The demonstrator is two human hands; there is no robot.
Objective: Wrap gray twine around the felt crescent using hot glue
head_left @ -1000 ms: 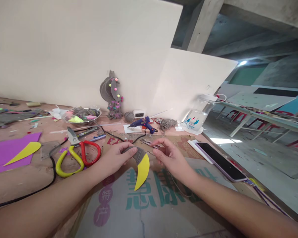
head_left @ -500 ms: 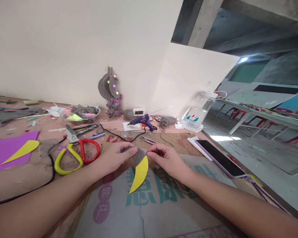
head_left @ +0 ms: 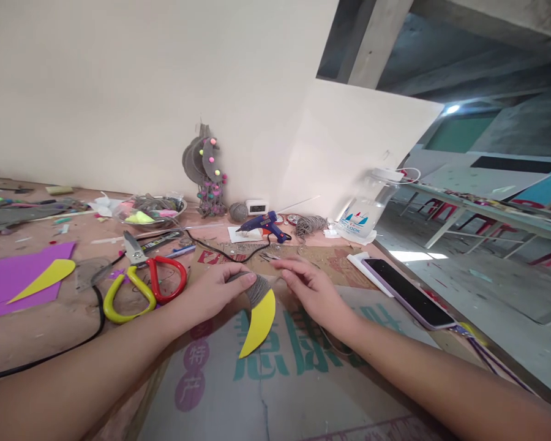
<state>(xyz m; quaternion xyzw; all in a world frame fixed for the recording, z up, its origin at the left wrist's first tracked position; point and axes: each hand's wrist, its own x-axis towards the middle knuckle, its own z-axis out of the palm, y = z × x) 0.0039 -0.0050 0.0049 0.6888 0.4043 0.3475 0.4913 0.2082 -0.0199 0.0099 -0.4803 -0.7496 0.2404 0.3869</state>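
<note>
Arms [head_left: 133, 346] stretched forward, we've got our left hand [head_left: 223, 289] pinching the yellow crescent [head_left: 261, 318] by its wrapped end above the printed sheet [head_left: 220, 401], while our right hand [head_left: 314, 293], just beside, grips the grey yarn [head_left: 277, 279] in loosely curled fingers.

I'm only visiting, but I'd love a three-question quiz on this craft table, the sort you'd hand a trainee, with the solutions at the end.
1. True or false: the left hand holds the yellow crescent by its bare pointed tip.
2. Choose one. What lies partly on the purple sheets?
A) a phone
B) a yellow cutout
C) a bottle
3. Fill in the blank: the scissors have one yellow-green handle and one ____ handle.

Key:
1. False; the thumb rests on the part wrapped in gray yarn, and the bare tip points away from the hand.
2. B
3. red
</note>
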